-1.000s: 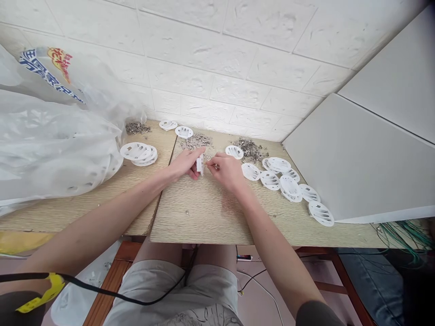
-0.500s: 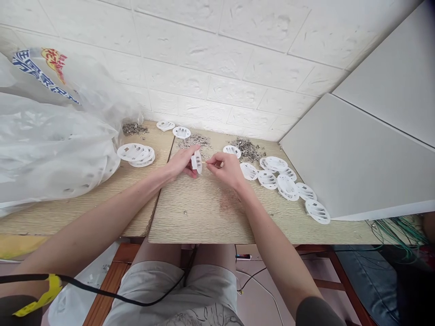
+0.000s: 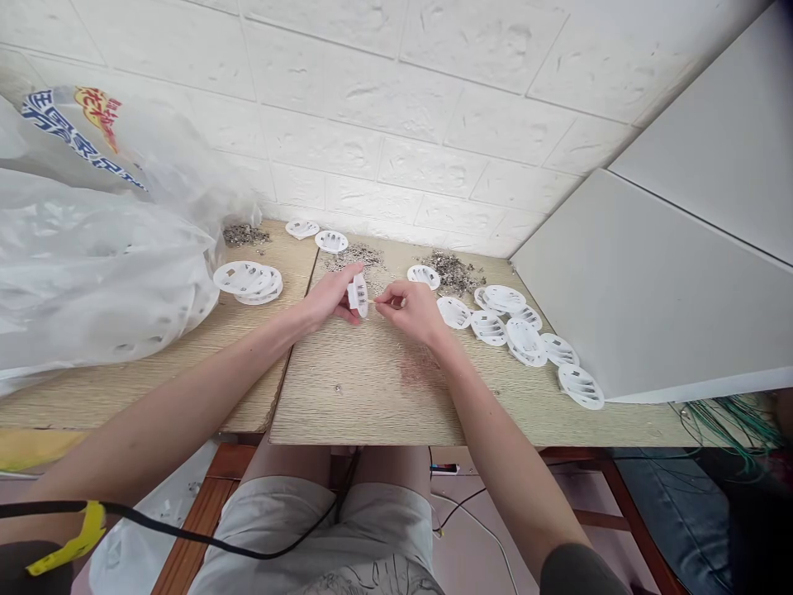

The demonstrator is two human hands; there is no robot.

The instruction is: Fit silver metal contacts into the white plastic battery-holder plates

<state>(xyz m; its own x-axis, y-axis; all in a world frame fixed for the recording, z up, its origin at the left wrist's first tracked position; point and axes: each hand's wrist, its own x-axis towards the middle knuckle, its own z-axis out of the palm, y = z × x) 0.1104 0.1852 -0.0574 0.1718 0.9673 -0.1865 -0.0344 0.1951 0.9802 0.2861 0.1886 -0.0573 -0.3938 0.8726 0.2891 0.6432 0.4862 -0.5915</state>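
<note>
Wooden table, white wall behind. Left hand holds disc on edge at fingertips; turned since one second ago, slotted face now showing, same piece apparently still being worked. Thin stick, disc contact unclear, pinched by right hand. Loose discs beyond right hand overlap, partly hidden.

Smooth plastic disc, wood-grained tabletop

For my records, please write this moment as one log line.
left hand: holds white disc on edge | right hand: pinches thin pale piece by disc's face | table: other white discs, heaped grey bits
</note>
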